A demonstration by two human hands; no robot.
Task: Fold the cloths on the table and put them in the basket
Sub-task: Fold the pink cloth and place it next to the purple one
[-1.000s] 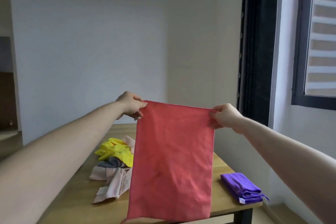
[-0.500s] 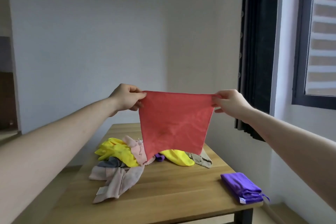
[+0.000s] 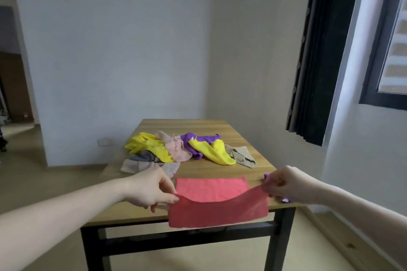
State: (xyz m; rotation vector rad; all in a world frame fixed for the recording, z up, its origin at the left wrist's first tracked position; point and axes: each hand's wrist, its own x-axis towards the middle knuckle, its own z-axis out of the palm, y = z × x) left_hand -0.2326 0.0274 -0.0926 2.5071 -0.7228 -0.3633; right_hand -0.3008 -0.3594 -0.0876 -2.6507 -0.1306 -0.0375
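Left hand (image 3: 152, 189), right hand (image 3: 284, 181), both pinching.

The red cloth (image 3: 217, 202), held high in the air a moment ago, now lies half on the table (image 3: 198, 126) near its front edge. The left hand (image 3: 152, 189) and right hand (image 3: 284, 182) have dropped low, each pinching a corner.

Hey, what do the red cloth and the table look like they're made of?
Red cloth: a soft, matte fabric, maybe microfibre; it sags limply between the two hands. Table: top looks like light wood or wood-look laminate with visible grain; the frame is dark, likely painted metal.
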